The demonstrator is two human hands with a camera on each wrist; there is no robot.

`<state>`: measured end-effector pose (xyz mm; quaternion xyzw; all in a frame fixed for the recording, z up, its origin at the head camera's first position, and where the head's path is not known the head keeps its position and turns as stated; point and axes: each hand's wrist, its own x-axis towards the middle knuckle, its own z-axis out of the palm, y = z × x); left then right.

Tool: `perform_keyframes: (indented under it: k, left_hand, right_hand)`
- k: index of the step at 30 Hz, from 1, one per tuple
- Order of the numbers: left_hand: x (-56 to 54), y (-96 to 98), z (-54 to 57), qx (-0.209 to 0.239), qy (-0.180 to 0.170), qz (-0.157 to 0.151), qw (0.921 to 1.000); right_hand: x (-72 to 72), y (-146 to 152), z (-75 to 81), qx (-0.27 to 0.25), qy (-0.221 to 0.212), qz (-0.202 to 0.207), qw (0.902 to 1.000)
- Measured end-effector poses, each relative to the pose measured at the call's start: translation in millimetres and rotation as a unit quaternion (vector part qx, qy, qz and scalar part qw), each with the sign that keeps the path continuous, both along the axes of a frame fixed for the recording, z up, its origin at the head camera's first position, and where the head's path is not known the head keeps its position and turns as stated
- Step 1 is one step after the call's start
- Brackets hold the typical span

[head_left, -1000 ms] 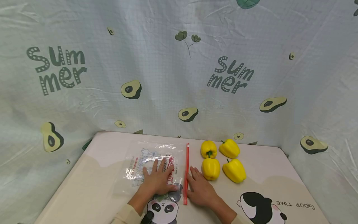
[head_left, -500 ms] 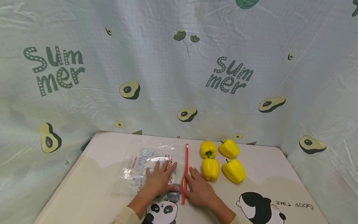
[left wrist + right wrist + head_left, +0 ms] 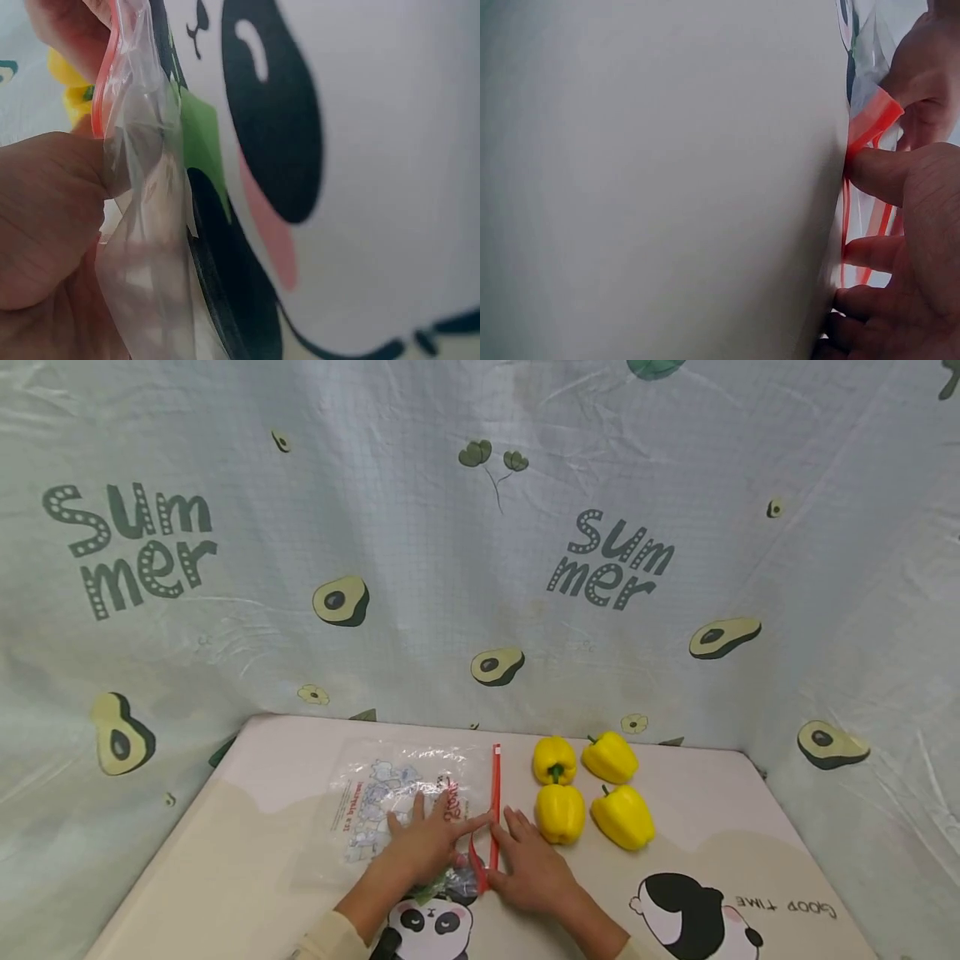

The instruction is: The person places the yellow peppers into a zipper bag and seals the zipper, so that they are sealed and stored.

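A clear zip bag (image 3: 360, 827) with printed pictures and red lettering lies flat on the table. Its red zip strip (image 3: 496, 781) runs along the right side, where the near part of the mouth gapes. My left hand (image 3: 423, 850) rests on the bag with fingers spread, one finger reaching to the strip. In the left wrist view, the left thumb (image 3: 56, 169) is partly behind the clear plastic. My right hand (image 3: 534, 870) touches the strip from the right with extended fingers. Its thumb (image 3: 881, 172) presses on the red edge in the right wrist view.
Several yellow bell peppers (image 3: 560, 814) sit in a cluster just right of the bag, close to the right fingertips. The pale table (image 3: 195, 860) has cartoon prints. A patterned cloth (image 3: 420, 527) hangs behind it and at both sides.
The near part of the red strip has parted and its loose side has bent leftward, widening the gap. The left finger has moved to the strip. The peppers stay put.
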<state>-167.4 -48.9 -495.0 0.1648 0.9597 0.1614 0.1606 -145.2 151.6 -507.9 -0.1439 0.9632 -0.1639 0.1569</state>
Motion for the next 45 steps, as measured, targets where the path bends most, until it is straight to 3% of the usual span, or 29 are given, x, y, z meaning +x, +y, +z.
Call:
perform_keyframes:
  k: [5, 11, 16, 19, 22, 26, 32, 38, 45]
  left_hand:
    - [0.5, -2.7, -1.0, 0.003, 0.021, -0.007, 0.9997]
    - [-3.1, -6.0, -1.4, 0.057, 0.012, 0.013, 0.9982]
    - [-4.1, 8.8, 0.4, 0.092, 0.005, 0.080, 0.9925]
    - [-1.4, 20.1, -2.9, 0.097, 0.034, 0.126, 0.9867]
    - [0.8, 25.8, -6.1, 0.090, 0.065, 0.151, 0.9823]
    - [-0.8, 24.1, -4.2, 0.091, 0.068, 0.141, 0.9834]
    - [-12.4, 11.0, 4.0, 0.110, 0.034, 0.107, 0.9876]
    - [-21.8, -4.0, 10.9, 0.129, 0.012, 0.092, 0.9873]
    - [-15.7, -5.2, 9.3, 0.097, 0.015, 0.125, 0.9874]
  right_hand:
    - [-0.2, -1.0, -0.1, 0.005, 0.006, 0.005, 1.0000]
    - [0.1, -1.7, 1.2, 0.006, 0.009, 0.007, 0.9999]
    - [0.0, -1.9, 0.6, 0.009, 0.009, 0.005, 0.9999]
    - [0.0, -2.2, -0.2, 0.006, 0.003, 0.005, 1.0000]
    - [0.1, -2.7, -0.4, 0.001, 0.000, 0.004, 1.0000]
    - [0.3, -2.3, -0.4, 0.001, 0.002, 0.001, 1.0000]
    - [-1.2, -0.3, -1.0, 0.007, 0.004, 0.001, 1.0000]
    - [-2.6, -1.1, 0.4, 0.004, -0.001, -0.004, 1.0000]
    - [-3.5, -2.6, 0.8, 0.005, -0.003, -0.018, 0.9998]
